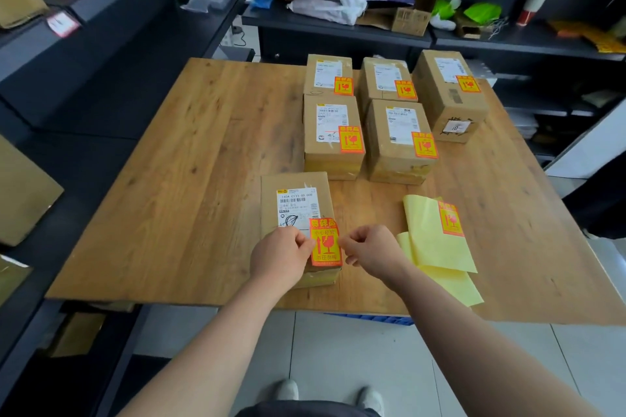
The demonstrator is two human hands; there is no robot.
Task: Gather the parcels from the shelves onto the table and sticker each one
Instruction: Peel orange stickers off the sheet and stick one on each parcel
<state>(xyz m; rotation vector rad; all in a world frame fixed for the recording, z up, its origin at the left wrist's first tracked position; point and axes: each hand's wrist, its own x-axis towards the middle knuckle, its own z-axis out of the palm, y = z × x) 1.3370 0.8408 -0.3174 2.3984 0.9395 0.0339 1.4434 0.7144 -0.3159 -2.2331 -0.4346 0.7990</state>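
We see our left hand (283,256) curled, thumb and forefinger pinched on the left edge of an orange and yellow sticker (326,242). Our right hand (369,249) is curled the same way, its fingertips pinched on the sticker's right edge. Between the two hands the sticker is stretched flat over the near right corner of a parcel (298,213), just below that parcel's white shipping label (298,205). We cannot tell whether the sticker already touches the cardboard or hangs just above it.

This parcel lies near the front edge of the wooden table (189,179), close to the middle. Its near end comes close to that edge. To its right, beside our right wrist, lie yellow backing sheets (437,247), with one more sticker (450,218) on the upper sheet's far right corner. The lower sheet reaches almost to the front edge.

Five more parcels sit toward the back right of the table, each with its own sticker. Two stand in a middle row: one on the left (333,137) and one on the right (398,142), just beside each other. Three stand along the back edge: left (328,74), middle (386,79) and right (450,91), the last one tilted and close to the right edge.

The whole left half of the table is bare wood, from the front edge to the back. Dark shelves (338,27) run behind the table and along its left side.
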